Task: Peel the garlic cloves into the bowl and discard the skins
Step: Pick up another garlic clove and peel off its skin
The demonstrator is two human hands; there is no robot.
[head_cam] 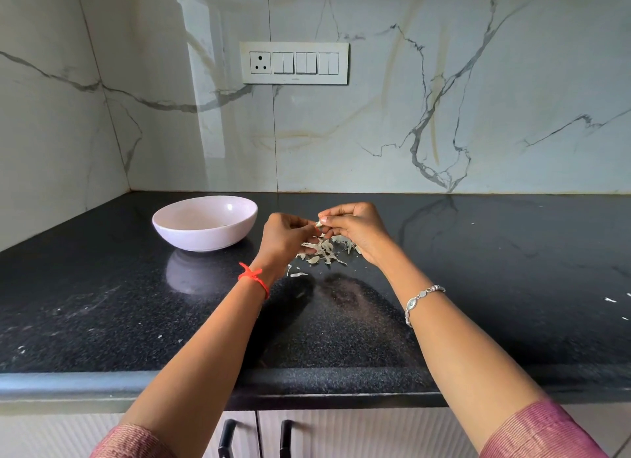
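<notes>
A small garlic clove (318,224) is held between both hands above the black counter. My left hand (286,238) and my right hand (355,230) meet at the clove, each pinching it with fingertips. Directly below them lies a pile of pale garlic skins (325,251). A white bowl (205,222) stands to the left of my hands; a few small bits lie at its bottom.
The black granite counter (478,286) runs to a marble wall behind and on the left. A switch panel (294,63) is on the back wall. A few skin scraps (610,299) lie at the far right. Cabinet handles (227,437) show below the counter edge.
</notes>
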